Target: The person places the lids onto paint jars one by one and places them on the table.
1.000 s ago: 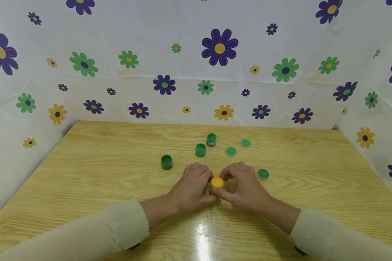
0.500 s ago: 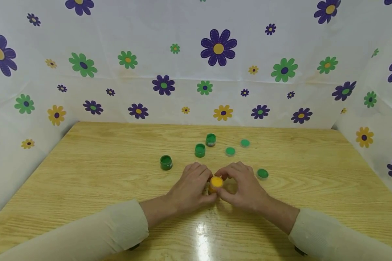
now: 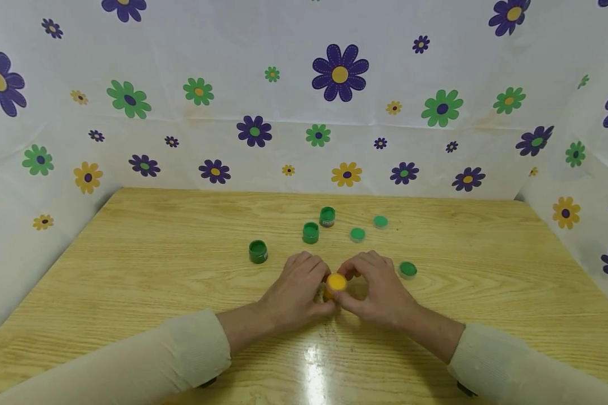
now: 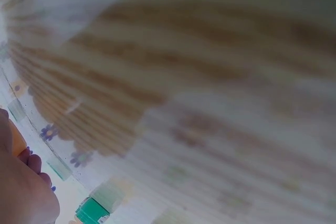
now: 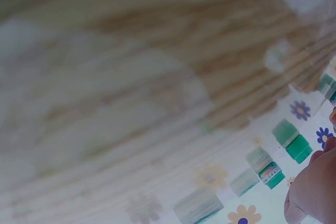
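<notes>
In the head view, a small paint jar with a yellow-orange top (image 3: 336,282) stands upright between both hands, near the middle of the table. My left hand (image 3: 295,292) grips its left side with curled fingers. From the right, my right hand (image 3: 385,289) pinches the top's rim between thumb and fingers. Fingers cover much of the jar's body. A sliver of orange jar shows beside the left hand in the left wrist view. The right wrist view has the right hand (image 5: 317,187) at its lower right edge; its fingertips are cut off.
Beyond the hands stand three lidless green paint jars: one at left (image 3: 258,252), one in the middle (image 3: 311,233) and one farther back (image 3: 327,217). Three green lids (image 3: 357,234) lie to the right, the nearest lid (image 3: 407,270) beside the right hand. Flowered cloth (image 3: 223,146) borders the wooden table (image 3: 147,264).
The right thumb has shifted slightly down from the yellow top's rim and back up onto it. Both hands stay in place around the jar; the green jars and lids have not moved.
</notes>
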Available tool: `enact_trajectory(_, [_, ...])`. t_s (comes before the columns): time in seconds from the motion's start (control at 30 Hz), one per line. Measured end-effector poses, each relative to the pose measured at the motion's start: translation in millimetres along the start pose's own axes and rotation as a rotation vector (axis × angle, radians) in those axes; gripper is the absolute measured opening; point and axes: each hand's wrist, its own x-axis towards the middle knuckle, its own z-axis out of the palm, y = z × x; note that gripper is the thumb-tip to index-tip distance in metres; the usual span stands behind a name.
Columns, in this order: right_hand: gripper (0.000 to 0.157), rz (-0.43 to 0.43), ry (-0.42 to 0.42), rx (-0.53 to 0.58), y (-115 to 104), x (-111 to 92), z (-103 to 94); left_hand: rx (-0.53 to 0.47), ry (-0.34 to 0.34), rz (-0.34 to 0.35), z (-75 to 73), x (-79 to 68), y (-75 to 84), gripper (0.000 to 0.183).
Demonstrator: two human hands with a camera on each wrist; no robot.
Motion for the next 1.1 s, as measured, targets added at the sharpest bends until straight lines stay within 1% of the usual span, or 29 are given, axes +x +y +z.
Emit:
enact_trajectory(0.47, [0.027, 0.020, 0.019, -0.022, 0.7, 0.2, 1.3, -0.003, -0.004, 0.004, -0.9, 0.1, 0.4, 0.031])
enact_trajectory(0.73, [0.036, -0.012, 0.009, -0.004, 0.8, -0.1, 0.9, -0.006, -0.003, 0.000, -1.8, -0.1, 0.1, 0.031])
enact_trajectory(0.93, [0.032, -0.033, 0.014, 0.023, 0.9, -0.5, 0.2, -0.017, 0.005, 0.003, -0.9, 0.9, -0.8, 0.029])
enact_trajectory(1.1, [0.028, -0.033, 0.016, 0.024, 1.1, -0.8, 0.3, -0.013, 0.011, 0.011, 0.1, 0.4, -1.2, 0.029])
